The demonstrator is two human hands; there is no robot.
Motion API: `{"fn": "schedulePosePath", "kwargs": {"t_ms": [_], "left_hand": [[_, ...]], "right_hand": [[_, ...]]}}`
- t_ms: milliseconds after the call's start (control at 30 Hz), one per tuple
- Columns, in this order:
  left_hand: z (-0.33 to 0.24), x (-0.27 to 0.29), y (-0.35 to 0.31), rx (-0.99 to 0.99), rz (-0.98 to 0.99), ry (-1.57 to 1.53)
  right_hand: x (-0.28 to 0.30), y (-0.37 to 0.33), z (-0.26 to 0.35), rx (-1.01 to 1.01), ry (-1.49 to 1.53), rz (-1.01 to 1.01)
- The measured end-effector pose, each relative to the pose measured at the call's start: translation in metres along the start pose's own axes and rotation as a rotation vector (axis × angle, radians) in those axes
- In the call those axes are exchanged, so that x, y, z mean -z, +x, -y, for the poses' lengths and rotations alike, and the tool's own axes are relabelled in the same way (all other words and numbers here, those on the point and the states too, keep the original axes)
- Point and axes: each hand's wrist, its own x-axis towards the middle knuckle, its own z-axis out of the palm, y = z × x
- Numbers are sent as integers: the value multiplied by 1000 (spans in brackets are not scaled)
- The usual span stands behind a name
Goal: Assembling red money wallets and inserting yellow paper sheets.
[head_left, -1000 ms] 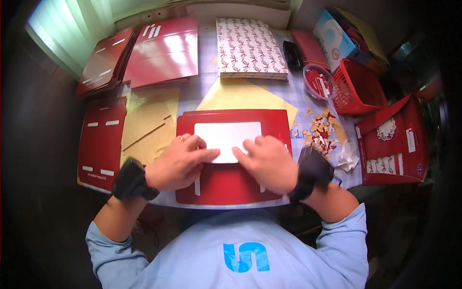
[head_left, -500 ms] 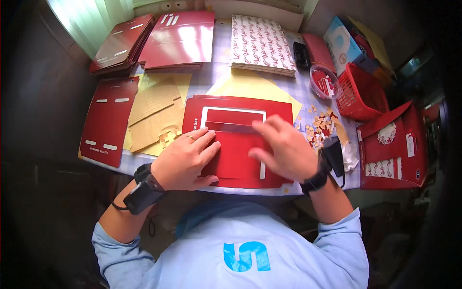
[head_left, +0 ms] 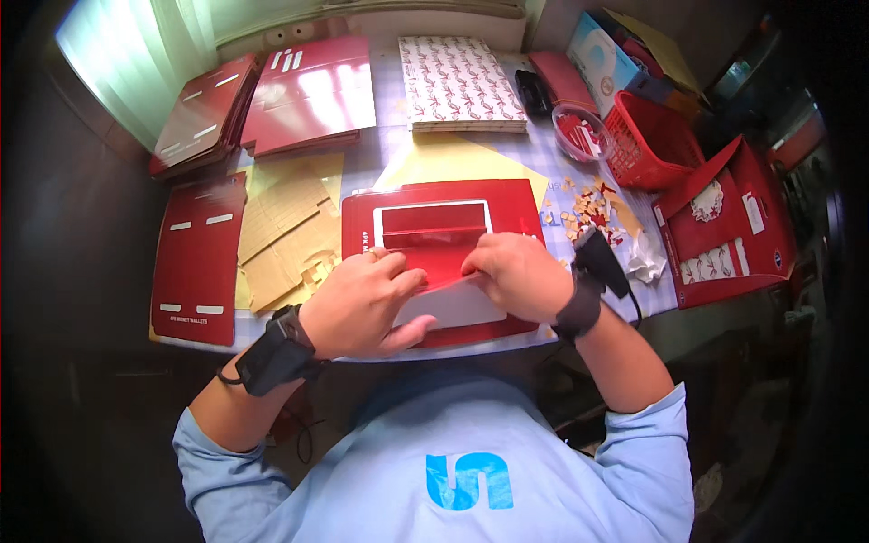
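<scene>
A glossy red printed card (head_left: 525,213) lies flat before me, with a white-framed rectangle near its middle. On top of it a smaller red card panel (head_left: 450,303) is bent up, so that its white underside faces me. My right hand (head_left: 523,276) pinches the right side of the panel's raised edge between thumb and fingers. At the left side, my left hand (head_left: 367,299) has its fingers curled over the panel, its thumb stretched out across the white face. My fingers hide part of the fold.
Red card stacks (head_left: 312,95) stand far left, beside a patterned stack (head_left: 460,86). Yellow card pieces (head_left: 290,226) and a red card (head_left: 199,258) lie left. To the right are scraps (head_left: 593,213), a clear tub (head_left: 579,136), a red basket (head_left: 647,149) and a red folder (head_left: 724,217).
The smaller red panel lay flat; its near part is now lifted, showing white. My right hand has come down into a pinch, and my left fingers have curled. The whole view has shifted slightly.
</scene>
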Motion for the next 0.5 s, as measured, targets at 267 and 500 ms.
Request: {"fn": "schedulePosePath", "kwargs": {"t_ms": [267,500], "left_hand": [[36,-3,24,558,180,-448],[45,2,34,639,262,-112]], "right_hand": [[18,47,-14,-381,91,438],[21,56,-11,-538,-141,470]]}}
